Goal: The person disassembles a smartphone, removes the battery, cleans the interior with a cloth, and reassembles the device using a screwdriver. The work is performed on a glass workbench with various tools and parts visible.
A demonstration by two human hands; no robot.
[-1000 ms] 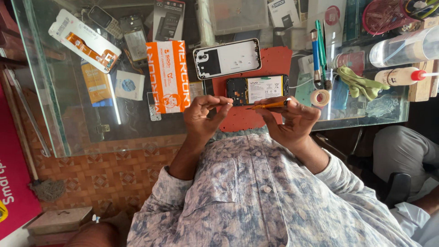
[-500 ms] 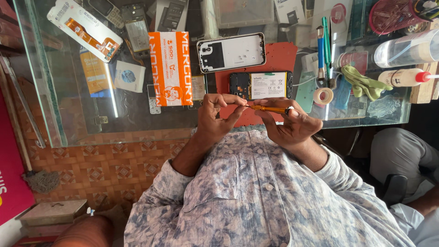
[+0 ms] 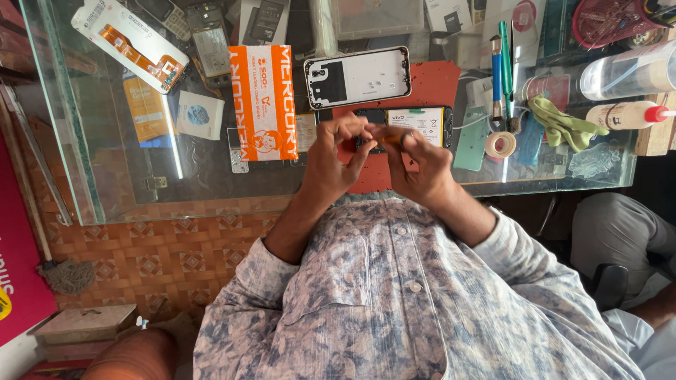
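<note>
Head view: left hand point(image 3: 336, 158) and right hand point(image 3: 417, 163) pinched together on an orange tool point(image 3: 389, 140), over the opened phone point(image 3: 415, 127) on the red mat point(image 3: 429, 84), glass tabletop point(image 3: 211, 190). Advice: brace wrists, light pressure, tip steady.

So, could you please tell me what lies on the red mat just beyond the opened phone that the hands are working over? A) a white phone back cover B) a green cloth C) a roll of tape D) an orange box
A: the white phone back cover lies on the red mat just beyond the opened phone; the tape, box and cloth sit off to the sides.
</note>
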